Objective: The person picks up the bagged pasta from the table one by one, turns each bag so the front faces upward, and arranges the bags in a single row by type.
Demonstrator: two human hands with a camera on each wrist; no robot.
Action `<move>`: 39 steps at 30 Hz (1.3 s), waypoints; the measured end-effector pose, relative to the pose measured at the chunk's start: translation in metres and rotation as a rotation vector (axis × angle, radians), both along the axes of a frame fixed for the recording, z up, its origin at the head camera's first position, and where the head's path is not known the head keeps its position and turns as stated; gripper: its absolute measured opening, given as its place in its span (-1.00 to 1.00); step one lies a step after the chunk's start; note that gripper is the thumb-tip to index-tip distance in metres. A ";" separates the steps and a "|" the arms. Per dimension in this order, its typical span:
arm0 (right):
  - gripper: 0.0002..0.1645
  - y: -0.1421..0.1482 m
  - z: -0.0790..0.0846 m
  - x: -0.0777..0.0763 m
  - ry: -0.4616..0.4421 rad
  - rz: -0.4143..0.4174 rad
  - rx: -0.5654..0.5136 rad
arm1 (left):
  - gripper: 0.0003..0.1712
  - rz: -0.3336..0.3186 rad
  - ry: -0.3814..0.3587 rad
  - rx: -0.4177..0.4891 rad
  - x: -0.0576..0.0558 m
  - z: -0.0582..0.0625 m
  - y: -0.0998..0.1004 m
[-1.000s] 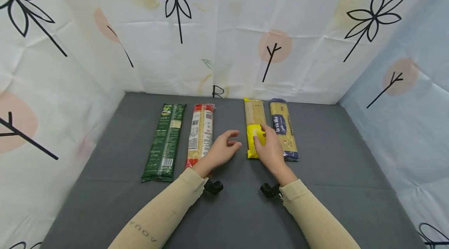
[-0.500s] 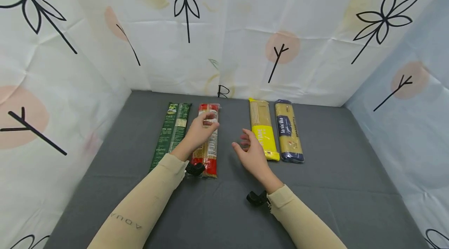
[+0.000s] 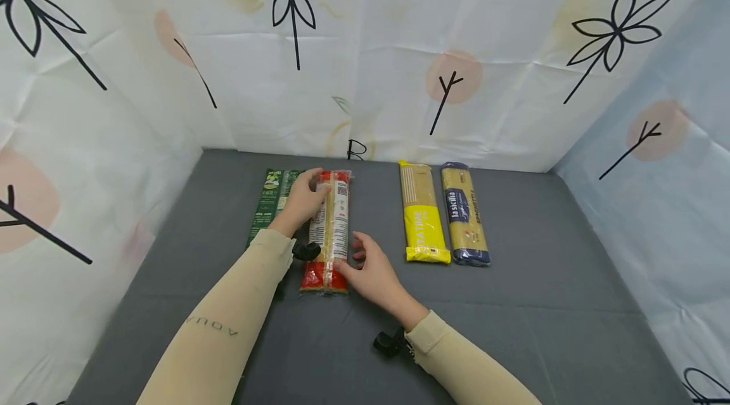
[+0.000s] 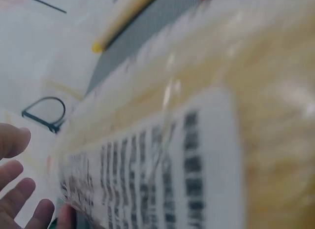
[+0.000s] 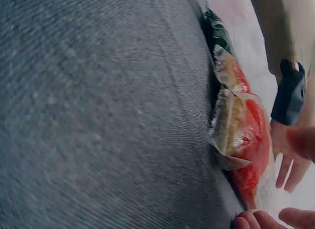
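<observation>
In the head view, the right hand [image 3: 373,275] has swung from the yellow pack [image 3: 424,215] to the red pack [image 3: 331,234] on the bench [image 3: 542,265]; the left hand [image 3: 299,202] has shifted to its upper left edge (by the green pack [image 3: 263,212]). Both now seem to attend to it. Left wrist: fingers [image 4: 43,215] apart. Right wrist: fingers [image 5: 261,220] and thumb apart; any touch I cannot tell.

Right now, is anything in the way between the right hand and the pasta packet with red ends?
Nothing visible. In the head view, the right hand is right at the lower right edge of the red-ended packet. The left hand is at its upper left, outside that path.
</observation>
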State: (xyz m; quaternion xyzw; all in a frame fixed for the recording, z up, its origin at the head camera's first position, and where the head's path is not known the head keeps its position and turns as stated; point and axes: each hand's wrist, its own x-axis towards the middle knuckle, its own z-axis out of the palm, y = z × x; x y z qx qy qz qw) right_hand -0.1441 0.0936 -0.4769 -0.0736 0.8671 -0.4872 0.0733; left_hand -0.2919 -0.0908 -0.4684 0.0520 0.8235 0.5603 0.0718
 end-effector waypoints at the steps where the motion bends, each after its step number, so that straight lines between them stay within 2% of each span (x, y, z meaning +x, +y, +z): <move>1: -0.06 -0.002 -0.001 0.000 -0.013 0.006 0.019 | -0.31 -0.011 -0.010 -0.010 -0.002 -0.002 -0.001; 6: 0.03 -0.006 -0.005 0.000 -0.025 0.028 0.103 | -0.18 -0.079 -0.076 -0.087 -0.008 -0.007 -0.002; 14: -0.01 -0.008 -0.006 0.001 -0.012 0.040 0.137 | -0.16 -0.099 -0.091 -0.135 -0.009 -0.007 0.002; 18: 0.00 -0.007 -0.006 0.001 -0.013 0.052 0.161 | -0.17 -0.106 -0.078 -0.172 -0.008 -0.004 0.002; 25: 0.02 0.001 -0.003 0.003 -0.040 0.108 0.163 | -0.25 -0.111 0.003 -0.336 -0.005 -0.002 0.002; 28: 0.03 0.008 -0.002 0.002 -0.053 0.140 0.147 | -0.32 -0.092 0.030 -0.372 -0.007 -0.001 0.004; 35: 0.04 0.016 -0.003 -0.001 -0.050 0.211 0.142 | -0.63 0.039 0.049 -0.366 -0.013 0.002 0.006; 39: 0.05 0.019 -0.005 -0.003 -0.068 0.222 0.126 | -0.70 0.077 0.061 -0.388 -0.015 0.001 0.007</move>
